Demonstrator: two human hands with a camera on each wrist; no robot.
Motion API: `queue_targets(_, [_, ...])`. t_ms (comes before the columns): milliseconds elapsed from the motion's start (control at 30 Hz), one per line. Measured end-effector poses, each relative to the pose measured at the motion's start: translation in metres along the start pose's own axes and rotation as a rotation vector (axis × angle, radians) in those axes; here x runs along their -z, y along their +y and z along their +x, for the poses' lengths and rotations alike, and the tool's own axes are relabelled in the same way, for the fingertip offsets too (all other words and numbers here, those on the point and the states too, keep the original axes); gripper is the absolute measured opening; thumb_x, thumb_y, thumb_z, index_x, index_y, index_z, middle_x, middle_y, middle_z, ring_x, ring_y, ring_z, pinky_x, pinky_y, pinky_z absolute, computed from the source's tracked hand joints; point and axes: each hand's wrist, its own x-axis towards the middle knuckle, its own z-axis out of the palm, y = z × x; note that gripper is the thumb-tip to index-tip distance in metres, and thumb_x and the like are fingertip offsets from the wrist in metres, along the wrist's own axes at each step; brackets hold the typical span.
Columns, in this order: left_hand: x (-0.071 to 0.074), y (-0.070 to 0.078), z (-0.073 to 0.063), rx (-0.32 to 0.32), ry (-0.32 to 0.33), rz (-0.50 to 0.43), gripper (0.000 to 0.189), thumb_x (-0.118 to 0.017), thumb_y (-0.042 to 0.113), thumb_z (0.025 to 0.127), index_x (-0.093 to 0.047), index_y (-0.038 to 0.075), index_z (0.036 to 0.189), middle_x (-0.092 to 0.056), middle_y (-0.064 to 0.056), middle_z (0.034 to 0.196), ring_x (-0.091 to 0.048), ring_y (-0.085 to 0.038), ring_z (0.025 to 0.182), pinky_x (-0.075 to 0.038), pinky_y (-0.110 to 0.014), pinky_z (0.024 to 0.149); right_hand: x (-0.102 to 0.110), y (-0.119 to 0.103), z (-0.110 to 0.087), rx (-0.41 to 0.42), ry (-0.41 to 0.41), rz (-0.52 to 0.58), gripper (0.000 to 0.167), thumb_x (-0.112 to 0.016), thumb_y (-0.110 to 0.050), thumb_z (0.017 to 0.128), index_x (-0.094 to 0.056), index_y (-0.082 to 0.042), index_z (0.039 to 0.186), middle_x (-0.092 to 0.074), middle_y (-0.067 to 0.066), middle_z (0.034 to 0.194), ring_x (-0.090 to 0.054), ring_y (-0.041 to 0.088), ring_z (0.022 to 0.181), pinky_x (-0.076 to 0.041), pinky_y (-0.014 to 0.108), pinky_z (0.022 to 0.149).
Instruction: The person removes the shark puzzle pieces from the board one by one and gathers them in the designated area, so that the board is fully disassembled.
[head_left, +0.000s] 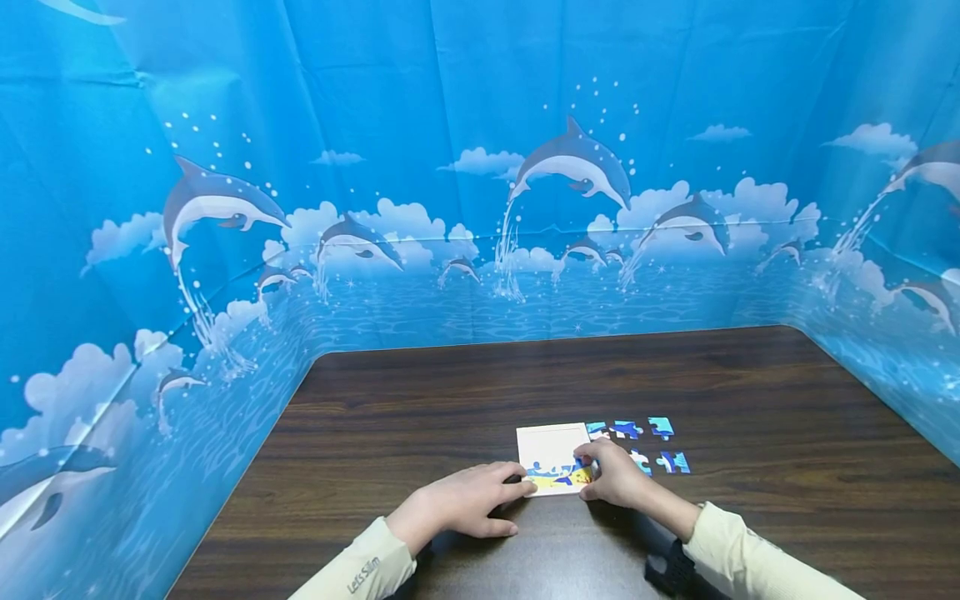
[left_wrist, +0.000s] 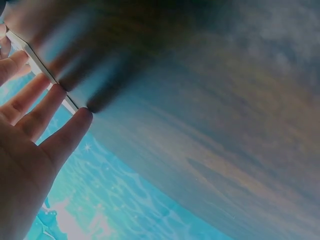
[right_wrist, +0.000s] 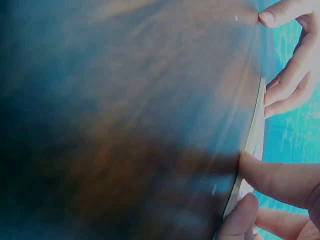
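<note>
A white-framed jigsaw board point(head_left: 553, 435) lies on the table, with yellow and blue pieces along its near part. My left hand point(head_left: 476, 500) rests at its near left corner, fingers extended and fingertips on the edge; in the left wrist view the fingers point(left_wrist: 65, 132) reach to the board's rim. My right hand point(head_left: 618, 477) is over the near right corner, its bent thumb and forefinger bracketing a puzzle piece point(head_left: 582, 476) there. The right wrist view shows the thumb point(right_wrist: 272, 180) at the board's edge; the fingers partly hide the piece.
Loose jigsaw pieces lie right of the board, among them a blue one point(head_left: 661, 427) and a blue-white one point(head_left: 673, 462); the right hand partly covers others. A black device point(head_left: 670, 572) sits under the right wrist. A dolphin-print curtain point(head_left: 450, 300) borders the dark wooden table point(head_left: 390, 417).
</note>
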Motion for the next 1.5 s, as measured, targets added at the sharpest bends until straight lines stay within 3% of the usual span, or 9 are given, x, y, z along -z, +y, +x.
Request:
queue_targets(267, [0.000,0.000,-0.003,-0.001,0.000,0.022,0.053,-0.055,0.040,0.093,-0.042,0.021,0.141,-0.041,-0.004,0.145,-0.043,-0.017,0.133,-0.040,-0.031,0.106,0.000,-0.002,0.001,-0.004,-0.015,-0.020,0.047,-0.082,0.005,0.060,-0.067,0.000,0.104,-0.057,0.006,0.091,-0.047,0.014,0.071,-0.040,0.024,0.061])
queue_targets(500, [0.001,0.001,-0.006,-0.002,-0.001,0.003,0.053,-0.056,0.039,0.092,-0.043,0.019,0.140,-0.041,-0.005,0.146,-0.042,-0.018,0.133,-0.039,-0.031,0.107,0.001,-0.002,0.003,0.002,-0.041,-0.017,0.044,-0.082,0.004,0.059,-0.065,-0.002,0.098,-0.055,0.006,0.088,-0.046,0.017,0.078,-0.041,0.031,0.070])
queue_targets(700, [0.001,0.001,-0.006,0.005,-0.005,0.000,0.054,-0.056,0.040,0.092,-0.042,0.020,0.141,-0.041,-0.004,0.146,-0.042,-0.018,0.134,-0.039,-0.031,0.107,0.002,-0.003,0.004,-0.009,-0.063,0.003,0.044,-0.081,0.007,0.056,-0.061,-0.004,0.093,-0.054,0.007,0.087,-0.046,0.017,0.075,-0.041,0.029,0.065])
queue_targets(1000, [0.001,0.001,-0.005,0.013,-0.010,0.001,0.054,-0.056,0.040,0.092,-0.042,0.020,0.141,-0.041,-0.004,0.146,-0.041,-0.018,0.134,-0.038,-0.030,0.107,0.005,-0.007,0.007,-0.018,-0.068,-0.051,0.046,-0.084,0.004,0.053,-0.059,-0.007,0.090,-0.058,0.007,0.088,-0.053,0.020,0.082,-0.047,0.037,0.070])
queue_targets(1233, [-0.001,0.001,-0.004,0.007,-0.003,0.020,0.054,-0.057,0.041,0.091,-0.043,0.020,0.140,-0.043,-0.003,0.144,-0.043,-0.017,0.132,-0.040,-0.029,0.106,0.008,-0.012,0.007,0.009,-0.052,-0.106,0.041,-0.086,0.001,0.050,-0.067,-0.006,0.085,-0.065,0.006,0.082,-0.055,0.016,0.076,-0.048,0.035,0.070])
queue_targets(1500, [0.002,0.002,-0.005,0.014,-0.016,0.005,0.055,-0.056,0.041,0.092,-0.042,0.020,0.141,-0.041,-0.004,0.145,-0.042,-0.017,0.133,-0.039,-0.029,0.107,0.012,-0.013,0.009,0.009,-0.059,-0.049,0.038,-0.082,0.007,0.051,-0.071,-0.002,0.086,-0.067,0.006,0.083,-0.054,0.015,0.074,-0.048,0.031,0.067])
